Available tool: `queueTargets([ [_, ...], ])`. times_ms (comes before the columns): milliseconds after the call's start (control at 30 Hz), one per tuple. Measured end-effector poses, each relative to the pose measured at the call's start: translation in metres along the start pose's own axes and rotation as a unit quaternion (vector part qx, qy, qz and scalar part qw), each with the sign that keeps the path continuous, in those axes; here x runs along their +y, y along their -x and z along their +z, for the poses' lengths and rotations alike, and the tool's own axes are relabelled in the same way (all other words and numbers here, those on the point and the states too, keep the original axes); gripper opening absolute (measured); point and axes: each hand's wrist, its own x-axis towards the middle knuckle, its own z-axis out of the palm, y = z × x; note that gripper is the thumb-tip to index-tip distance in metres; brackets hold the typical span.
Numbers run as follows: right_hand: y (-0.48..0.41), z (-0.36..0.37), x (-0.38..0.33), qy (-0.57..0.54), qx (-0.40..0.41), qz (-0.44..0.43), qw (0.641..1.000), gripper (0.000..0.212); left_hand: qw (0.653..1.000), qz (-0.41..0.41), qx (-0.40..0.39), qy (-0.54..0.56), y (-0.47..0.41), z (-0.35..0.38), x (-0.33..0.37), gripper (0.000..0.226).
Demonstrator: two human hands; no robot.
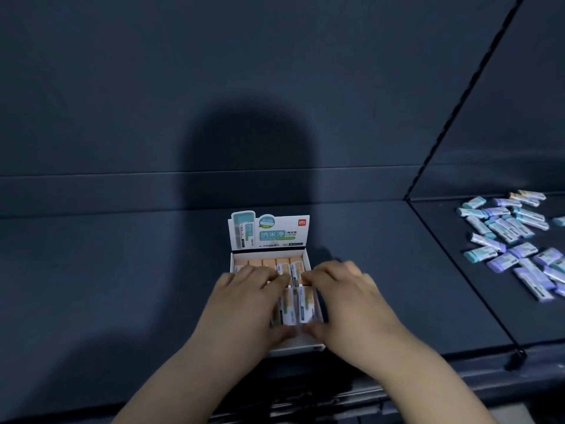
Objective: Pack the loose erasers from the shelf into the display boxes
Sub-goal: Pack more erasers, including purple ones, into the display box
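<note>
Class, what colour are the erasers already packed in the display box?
The erasers are orange and white; head view.

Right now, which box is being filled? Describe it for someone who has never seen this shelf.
On the dark shelf, left of the black divider, a white display box sits near the front edge. Its printed teal-and-white flap stands up at the back. It is the only box, holding orange erasers gripped by the left hand and right hand, well left of the loose blue and purple erasers.
</note>
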Motion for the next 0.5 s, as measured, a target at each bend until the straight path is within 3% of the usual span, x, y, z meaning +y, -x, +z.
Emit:
queueTargets([
  [200,-0.012,0.005,-0.005,0.072,-0.033,0.023,0.997,0.058,0.999,-0.015,-0.003,0.028,-0.006,0.01,0.004,0.068],
  [500,-0.009,0.008,-0.008,0.087,-0.071,0.035,0.993,0.055,0.999,-0.02,-0.015,0.045,-0.006,0.018,0.001,0.068],
])
